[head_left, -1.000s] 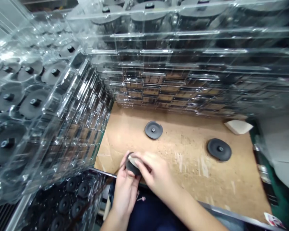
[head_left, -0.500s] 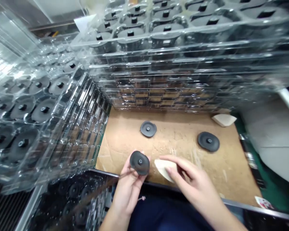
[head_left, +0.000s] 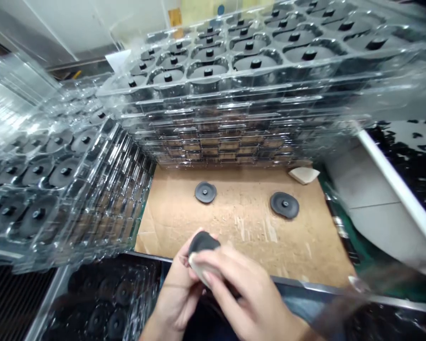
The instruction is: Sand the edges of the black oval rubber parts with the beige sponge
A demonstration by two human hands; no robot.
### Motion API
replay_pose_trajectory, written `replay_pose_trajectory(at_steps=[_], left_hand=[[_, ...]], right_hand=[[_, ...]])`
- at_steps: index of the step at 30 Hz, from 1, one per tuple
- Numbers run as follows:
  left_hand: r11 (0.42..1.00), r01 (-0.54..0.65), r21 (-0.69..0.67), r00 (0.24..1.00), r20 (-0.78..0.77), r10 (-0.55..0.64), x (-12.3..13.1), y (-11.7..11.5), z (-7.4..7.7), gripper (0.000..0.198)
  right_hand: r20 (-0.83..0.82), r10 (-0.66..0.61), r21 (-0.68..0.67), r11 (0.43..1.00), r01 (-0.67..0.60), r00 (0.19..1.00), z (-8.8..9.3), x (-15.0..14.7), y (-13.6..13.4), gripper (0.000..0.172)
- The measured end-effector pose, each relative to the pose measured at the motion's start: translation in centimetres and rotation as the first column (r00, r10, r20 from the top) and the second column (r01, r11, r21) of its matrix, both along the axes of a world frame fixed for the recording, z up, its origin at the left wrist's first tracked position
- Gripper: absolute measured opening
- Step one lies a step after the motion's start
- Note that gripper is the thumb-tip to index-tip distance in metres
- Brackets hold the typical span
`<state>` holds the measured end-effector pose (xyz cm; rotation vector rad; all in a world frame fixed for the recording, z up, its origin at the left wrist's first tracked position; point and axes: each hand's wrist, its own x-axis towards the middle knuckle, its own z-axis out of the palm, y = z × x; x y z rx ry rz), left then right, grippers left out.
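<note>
The left hand (head_left: 175, 296) grips a black disc (head_left: 203, 242); the right hand (head_left: 237, 289) rubs a soft pale pad (head_left: 202, 271) on it.

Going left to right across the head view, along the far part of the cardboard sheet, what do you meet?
Stacked clear plastic trays, black studded disc, second black studded disc, pale wedge-shaped pad.
</note>
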<state>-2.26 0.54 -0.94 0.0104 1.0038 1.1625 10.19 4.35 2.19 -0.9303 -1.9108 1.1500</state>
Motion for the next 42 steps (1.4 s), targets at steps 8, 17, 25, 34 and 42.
replay_pose_trajectory(at_steps=[8,17,25,34,42], left_hand=[[0.995,0.104,0.012,0.994,-0.028,-0.103,1.1,0.2,1.0,0.039],[0.993,0.12,-0.002,0.984,0.129,-0.119,0.9,0.4,1.7,0.047],[0.985,0.175,0.001,0.972,0.16,-0.173,0.4,0.7,2.8,0.043],[0.995,0.088,0.052,0.966,0.239,-0.098,-0.1,0.8,1.1,0.05],[0.996,-0.068,0.05,0.958,0.284,0.051,-0.2,0.5,-0.5,0.039]], right_hand=[[0.014,-0.065,0.091,0.994,0.064,0.998,1.2,0.9,0.1,0.027],[0.217,-0.005,0.142,0.989,-0.026,0.976,1.6,4.9,0.7,0.025],[0.173,-0.272,-0.196,0.932,0.304,0.947,-4.1,5.8,1.5,0.02],[0.391,-0.287,-0.078,0.936,0.342,0.874,-9.8,7.5,-2.5,0.023],[0.445,-0.29,-0.007,0.945,0.327,0.848,-8.8,7.9,-1.3,0.023]])
